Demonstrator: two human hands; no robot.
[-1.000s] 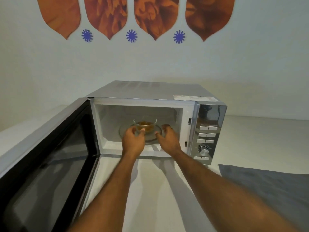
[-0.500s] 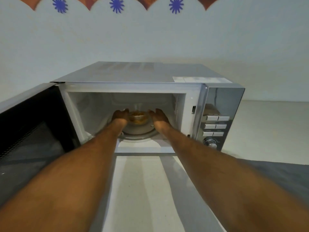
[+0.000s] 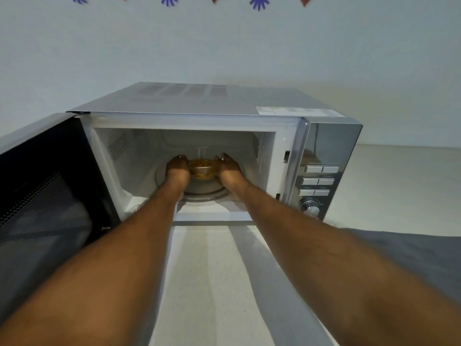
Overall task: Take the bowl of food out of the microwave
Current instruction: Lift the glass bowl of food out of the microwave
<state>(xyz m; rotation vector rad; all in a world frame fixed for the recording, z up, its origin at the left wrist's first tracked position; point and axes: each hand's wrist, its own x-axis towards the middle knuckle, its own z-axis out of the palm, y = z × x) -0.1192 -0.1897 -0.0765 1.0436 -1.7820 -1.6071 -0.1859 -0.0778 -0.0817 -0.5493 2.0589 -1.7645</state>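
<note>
Pale speckled surface (image 3: 209, 283) against a plain light wall (image 3: 224, 46), grey cloth (image 3: 411, 255) lying at right, blue and orange cutouts (image 3: 258, 2) along the top. Left hand (image 3: 177, 166) and right hand (image 3: 228, 167) cupped against the sides of the glass bowl of food (image 3: 201, 169), on the turntable (image 3: 207, 192) inside the open microwave (image 3: 199, 106). Top sticker (image 3: 296, 111) and button labels too blurred to read.

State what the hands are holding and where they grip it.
Both hands, left and right, cup the bowl of food by its opposite sides, inside the microwave.
</note>
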